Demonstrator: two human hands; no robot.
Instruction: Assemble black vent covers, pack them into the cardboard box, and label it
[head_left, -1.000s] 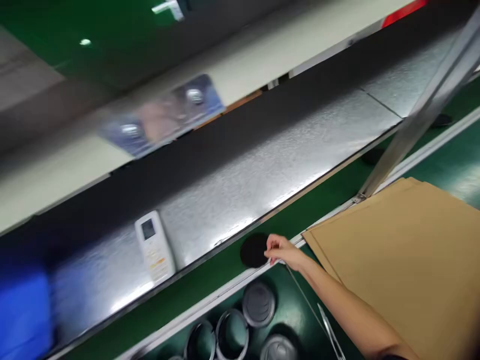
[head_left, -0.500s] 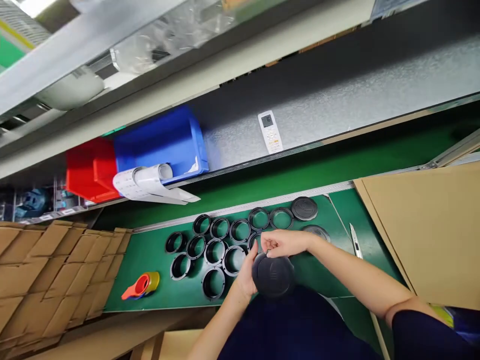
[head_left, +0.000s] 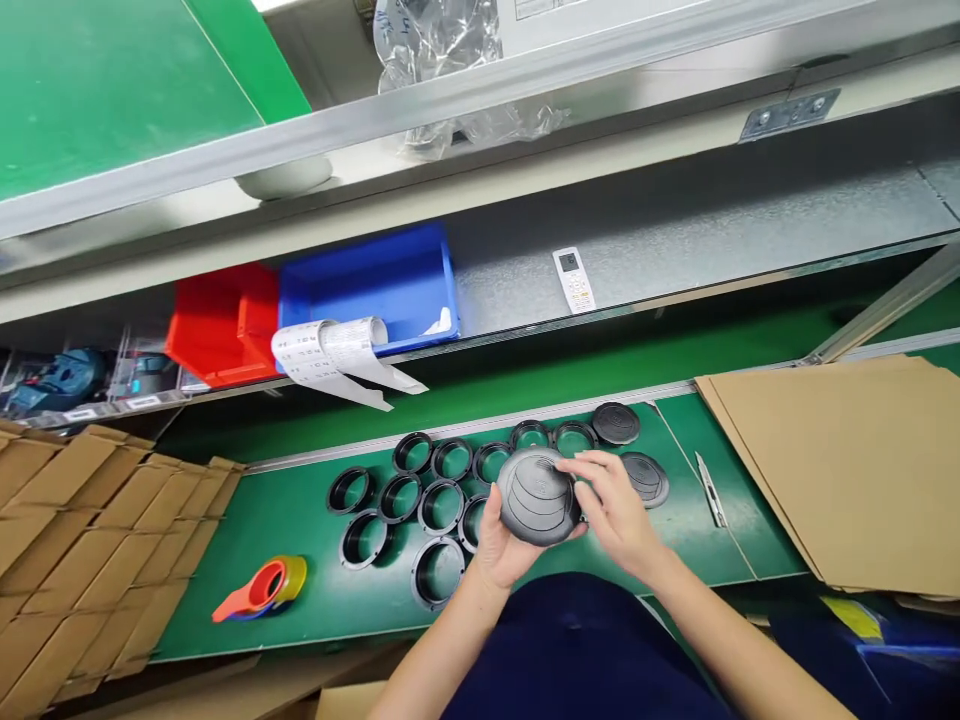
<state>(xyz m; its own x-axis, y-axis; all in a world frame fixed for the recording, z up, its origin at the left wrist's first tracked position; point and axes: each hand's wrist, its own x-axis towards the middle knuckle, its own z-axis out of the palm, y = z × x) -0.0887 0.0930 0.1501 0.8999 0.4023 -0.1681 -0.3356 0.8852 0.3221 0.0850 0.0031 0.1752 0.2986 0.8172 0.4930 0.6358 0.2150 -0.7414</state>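
A white remote control [head_left: 574,280] lies on the galvanized steel shelf [head_left: 675,240] at one o'clock; a blue bin [head_left: 367,290] and a red bin [head_left: 217,325] sit at ten and nine o'clock. A utility knife [head_left: 709,490] lies beside cardboard sheets [head_left: 832,470] at four o'clock, an orange tape dispenser [head_left: 259,590] at eight.

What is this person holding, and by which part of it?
A round black plastic cover: the left hand cradles its underside, while the right hand grips its edge.

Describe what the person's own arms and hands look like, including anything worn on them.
The left hand and right hand are bare and slim, with no gloves, rings or watch showing. The bare forearms show no sleeve within view. A dark navy garment shows between them.
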